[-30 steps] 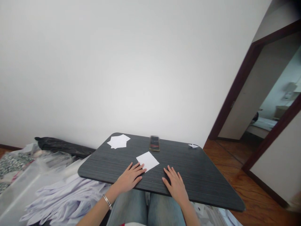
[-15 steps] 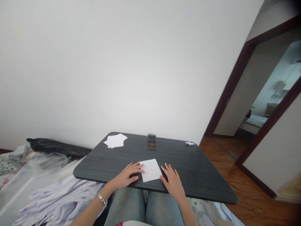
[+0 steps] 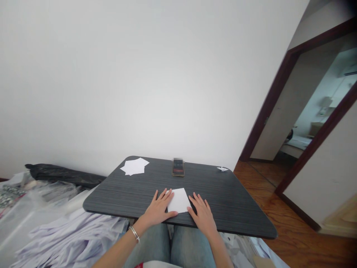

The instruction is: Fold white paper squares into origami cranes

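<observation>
The location is a domestic interior, consistent with a room in a home. The primary indicator is the dark red-brown door frame [image 3: 268, 108] at right, which opens onto a second room containing what appears to be a bed [image 3: 298, 142] with a pale cover. Supporting indicators: a plain white wall [image 3: 156, 82], a glossy wood-grain floor [image 3: 306, 245] and a dark skirting board [image 3: 301, 213]. A compact, round-cornered black table [image 3: 223, 201] stands close to the wall. At left, crumpled pale fabric [image 3: 72, 238] and clear plastic sheeting [image 3: 22, 230] indicate household storage.
</observation>
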`<state>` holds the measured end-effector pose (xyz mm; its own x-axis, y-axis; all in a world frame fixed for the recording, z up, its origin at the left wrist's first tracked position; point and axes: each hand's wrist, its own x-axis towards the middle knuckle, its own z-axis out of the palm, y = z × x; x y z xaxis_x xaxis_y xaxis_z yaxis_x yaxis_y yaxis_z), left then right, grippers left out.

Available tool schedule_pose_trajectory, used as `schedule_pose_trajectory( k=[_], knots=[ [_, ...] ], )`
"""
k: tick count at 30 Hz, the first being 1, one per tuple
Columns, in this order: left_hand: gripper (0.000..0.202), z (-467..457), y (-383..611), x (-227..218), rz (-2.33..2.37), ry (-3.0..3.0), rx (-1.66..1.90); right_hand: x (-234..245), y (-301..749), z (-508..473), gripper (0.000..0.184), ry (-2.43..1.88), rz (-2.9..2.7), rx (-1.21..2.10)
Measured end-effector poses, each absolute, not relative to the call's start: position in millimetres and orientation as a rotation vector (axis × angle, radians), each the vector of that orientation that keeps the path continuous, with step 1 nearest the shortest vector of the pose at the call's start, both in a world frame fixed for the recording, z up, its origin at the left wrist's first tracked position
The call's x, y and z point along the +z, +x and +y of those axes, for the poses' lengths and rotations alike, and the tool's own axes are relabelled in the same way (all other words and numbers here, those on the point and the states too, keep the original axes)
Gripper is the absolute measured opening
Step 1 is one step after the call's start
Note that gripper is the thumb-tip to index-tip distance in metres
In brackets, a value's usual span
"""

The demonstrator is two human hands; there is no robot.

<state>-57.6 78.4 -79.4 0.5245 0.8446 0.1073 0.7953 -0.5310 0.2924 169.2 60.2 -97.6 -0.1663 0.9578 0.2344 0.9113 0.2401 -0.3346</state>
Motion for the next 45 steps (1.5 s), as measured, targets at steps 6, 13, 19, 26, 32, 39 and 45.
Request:
schedule_pose_trajectory(
  k=[6, 13, 19, 26, 32, 39, 45],
  knots=[
    [0.072, 79.6, -58.6, -78.8, 1.363, 2.566, 0.368, -96.3, 170.9, 59.8, 0.047, -1.666, -2.086, 0.239],
    [0.067, 78.1, -58.9, -76.6, 1.351, 2.560, 0.373, -99.6, 179.1, 63.9, 0.041, -1.472, -1.902, 0.528],
    [0.065, 76.9, -59.2, -74.3, 1.337, 2.563, 0.373, -93.4, 182.7, 66.7, 0.038, -1.234, -1.759, 0.794],
    [0.067, 77.5, -60.1, -74.1, 1.296, 2.553, 0.400, -91.4, 169.6, 70.9, 0.030, -1.194, -1.627, 0.864],
    [0.065, 86.2, -62.3, -80.1, 1.418, 2.248, 0.645, -95.3, 171.3, 70.0, 0.030, -1.133, -1.371, 0.948],
    [0.045, 95.5, -57.6, -79.5, 1.258, 1.741, 0.992, -96.5, 176.6, 64.9, 0.021, -1.044, -1.185, 0.903],
    [0.039, 87.0, -35.4, -69.6, 0.861, 1.399, 1.059, -95.6, 172.2, 60.8, 0.016, -1.006, -1.259, 0.819]
  ],
)
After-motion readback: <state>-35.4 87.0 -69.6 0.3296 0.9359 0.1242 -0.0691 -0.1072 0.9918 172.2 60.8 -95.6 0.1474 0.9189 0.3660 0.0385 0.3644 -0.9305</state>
